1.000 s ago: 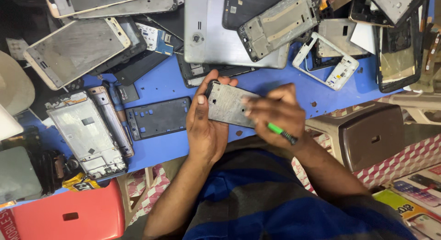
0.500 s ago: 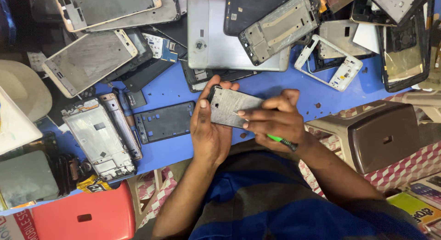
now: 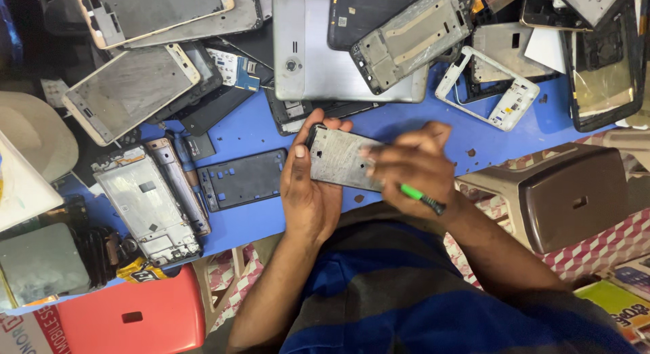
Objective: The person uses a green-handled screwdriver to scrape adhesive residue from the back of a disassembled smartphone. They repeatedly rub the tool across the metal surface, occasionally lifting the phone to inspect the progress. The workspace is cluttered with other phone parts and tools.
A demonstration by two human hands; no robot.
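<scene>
Two hands meet over the near edge of the blue worktop (image 3: 250,130): the left hand (image 3: 308,191) has its fingers wrapped around one end of a grey phone frame (image 3: 342,159), holding it flat just above the surface, while the right hand (image 3: 413,165) lies across the other end, fingers clenched on a green-handled screwdriver (image 3: 421,198). Just left of them lie a black phone frame (image 3: 244,179) and a silver chassis (image 3: 145,205), and farther back sits a silver tablet back (image 3: 338,49) among heaped phone parts.
</scene>
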